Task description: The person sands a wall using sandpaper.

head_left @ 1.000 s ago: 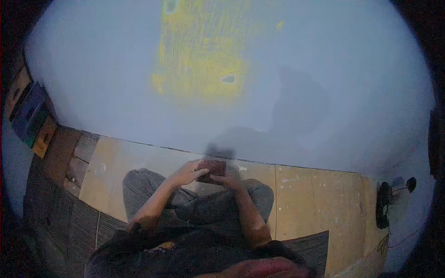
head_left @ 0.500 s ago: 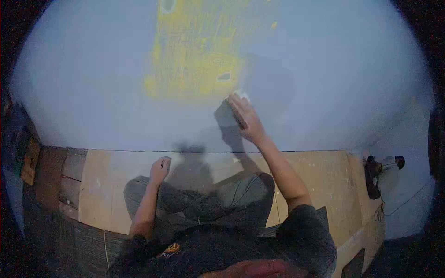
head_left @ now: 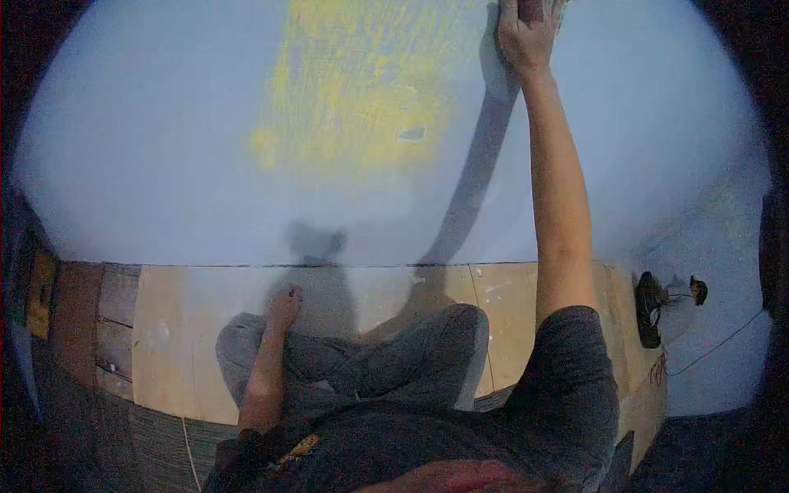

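Observation:
My right hand (head_left: 528,37) is high on the pale wall (head_left: 164,123), arm stretched up, at the upper edge of the view. Its fingers grip a small reddish-brown block (head_left: 532,10), partly covered by the hand and cut off by the frame. To the left of this hand spreads a yellow patch (head_left: 353,99) with scratchy streaks and a small pale-rimmed grey spot (head_left: 412,133). My left hand (head_left: 284,306) is curled closed above my left knee, close to the wall's foot; I cannot tell what its fingers hold.
I sit cross-legged on light boards (head_left: 181,345) laid against the wall. A black lamp-like object (head_left: 651,308) stands on the right, with a thin cable (head_left: 715,349) running beside it. Brown boxes or panels (head_left: 76,320) are at the left. My arm casts a shadow on the wall.
My right hand has moved up and to the right along the wall, from the lower right corner of the yellow patch. My left hand stays near the knee, slightly lower.

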Action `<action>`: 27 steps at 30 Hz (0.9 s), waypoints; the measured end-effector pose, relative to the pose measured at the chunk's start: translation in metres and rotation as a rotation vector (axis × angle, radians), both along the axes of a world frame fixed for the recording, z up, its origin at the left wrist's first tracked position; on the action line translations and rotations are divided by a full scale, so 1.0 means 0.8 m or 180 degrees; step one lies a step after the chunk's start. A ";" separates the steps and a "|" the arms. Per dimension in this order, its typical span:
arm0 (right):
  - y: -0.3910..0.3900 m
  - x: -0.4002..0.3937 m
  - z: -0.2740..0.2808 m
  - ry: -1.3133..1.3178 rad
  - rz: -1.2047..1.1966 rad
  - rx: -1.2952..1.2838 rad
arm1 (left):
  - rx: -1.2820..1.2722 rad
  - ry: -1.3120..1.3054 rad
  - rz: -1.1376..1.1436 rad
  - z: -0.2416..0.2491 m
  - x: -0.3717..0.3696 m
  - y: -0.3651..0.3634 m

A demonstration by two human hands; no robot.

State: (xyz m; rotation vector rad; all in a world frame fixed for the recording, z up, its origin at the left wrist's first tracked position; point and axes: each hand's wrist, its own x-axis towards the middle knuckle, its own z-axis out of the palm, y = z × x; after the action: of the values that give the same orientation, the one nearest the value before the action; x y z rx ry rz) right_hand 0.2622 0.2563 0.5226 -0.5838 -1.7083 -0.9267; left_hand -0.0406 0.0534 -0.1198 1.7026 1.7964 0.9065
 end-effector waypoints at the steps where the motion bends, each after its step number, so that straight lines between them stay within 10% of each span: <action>1: 0.006 -0.002 0.001 0.0037 0.0110 0.0047 | -0.0176 0.0001 0.0073 0.022 0.005 0.001; 6: 0.007 -0.012 -0.016 0.0269 0.0280 -0.0066 | -0.0641 -0.0630 0.0086 -0.061 0.003 0.024; 8: -0.003 -0.016 -0.038 0.0516 0.0281 -0.0244 | -0.0488 -0.0682 0.0367 0.065 0.029 -0.003; 10: 0.006 -0.002 -0.076 0.0326 0.0089 0.0115 | -0.0513 -0.0338 0.0213 -0.018 0.015 0.018; 22: -0.046 0.086 -0.419 -0.0351 -0.0595 -0.1592 | -0.0787 -0.0806 -0.0076 -0.056 0.002 0.018; 26: -0.060 0.076 -0.415 -0.0311 -0.0505 -0.1573 | -0.0960 -0.0638 0.0180 -0.088 0.004 0.029; 27: -0.067 0.068 -0.400 -0.0242 -0.0507 -0.1576 | -0.0810 -0.0212 0.0288 0.031 0.022 -0.010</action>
State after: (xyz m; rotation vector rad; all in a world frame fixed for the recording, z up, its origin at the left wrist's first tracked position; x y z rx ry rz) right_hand 0.3163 0.2028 0.2024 -1.0328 -1.9950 -0.6356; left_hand -0.0228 0.0453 -0.0952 1.4273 1.8682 0.7260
